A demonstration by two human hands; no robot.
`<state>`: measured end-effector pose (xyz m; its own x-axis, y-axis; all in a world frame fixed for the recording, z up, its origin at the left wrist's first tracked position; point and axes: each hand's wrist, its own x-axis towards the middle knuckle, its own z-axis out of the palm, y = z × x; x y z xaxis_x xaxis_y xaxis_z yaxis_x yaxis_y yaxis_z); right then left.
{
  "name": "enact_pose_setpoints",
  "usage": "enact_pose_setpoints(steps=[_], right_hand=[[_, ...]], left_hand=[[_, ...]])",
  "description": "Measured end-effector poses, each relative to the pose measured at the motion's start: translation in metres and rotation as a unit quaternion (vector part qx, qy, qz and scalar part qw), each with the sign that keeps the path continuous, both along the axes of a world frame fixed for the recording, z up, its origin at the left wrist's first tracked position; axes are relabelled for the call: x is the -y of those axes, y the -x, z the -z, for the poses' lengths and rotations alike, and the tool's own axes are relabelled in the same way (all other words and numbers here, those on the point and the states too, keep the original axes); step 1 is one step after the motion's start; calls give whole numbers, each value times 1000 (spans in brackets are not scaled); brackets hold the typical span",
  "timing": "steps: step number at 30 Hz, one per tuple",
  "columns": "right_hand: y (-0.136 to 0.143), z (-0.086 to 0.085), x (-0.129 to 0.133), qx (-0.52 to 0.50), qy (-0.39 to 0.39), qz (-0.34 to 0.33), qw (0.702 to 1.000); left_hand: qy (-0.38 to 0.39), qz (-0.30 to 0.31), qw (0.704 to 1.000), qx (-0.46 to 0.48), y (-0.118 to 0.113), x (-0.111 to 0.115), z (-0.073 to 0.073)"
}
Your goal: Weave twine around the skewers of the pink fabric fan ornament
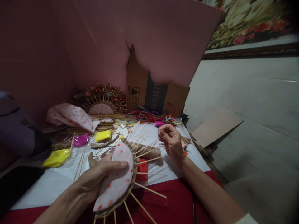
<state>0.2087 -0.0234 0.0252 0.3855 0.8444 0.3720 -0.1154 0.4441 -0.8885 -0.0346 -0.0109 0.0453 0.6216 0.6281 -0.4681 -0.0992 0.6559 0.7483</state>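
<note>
My left hand [102, 169] grips a half-round piece [120, 174] covered in white cloth with small red prints, its thumb lying on the cloth. Twine edges the curved side, and thin wooden sticks [150, 190] fan out from it. My right hand [170, 138] is raised to the right of the sticks, its thumb and fingertips pinched together near a stick's end. What it pinches is too small to make out. A roll of twine [150, 152] lies behind the sticks, with a red packet [142, 171] nearer me.
Yellow packets [56, 158] and a purple packet [81, 140] lie at left, near a dark flat object [21, 183]. Scissors [105, 124], patterned cloth [71, 115], colourful strands [151, 116], a decorated half-round piece [101, 108] and torn cardboard [137, 84] stand or lie behind.
</note>
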Motion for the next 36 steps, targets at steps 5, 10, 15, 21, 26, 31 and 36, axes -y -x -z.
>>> enact_pose_setpoints(steps=[5,10,15,21,26,31,36], right_hand=[[-2,-2,-3,0,-9,-45,999],[1,4,-6,109,-24,-77,991],[22,10,-1,192,29,-92,977],[52,7,15,254,91,-73,960],[61,8,19,197,120,-89,969],[62,16,18,216,147,-79,962],[62,18,18,214,145,-86,962]], left_hand=[[8,10,1000,6,2,3,-3],[14,-10,999,42,4,5,-6],[67,-95,993,6,1,8,-5],[41,-71,996,43,-2,10,0],[6,-30,995,92,-3,10,0],[23,-19,998,56,-6,12,-4],[5,-30,999,29,-11,14,-4]])
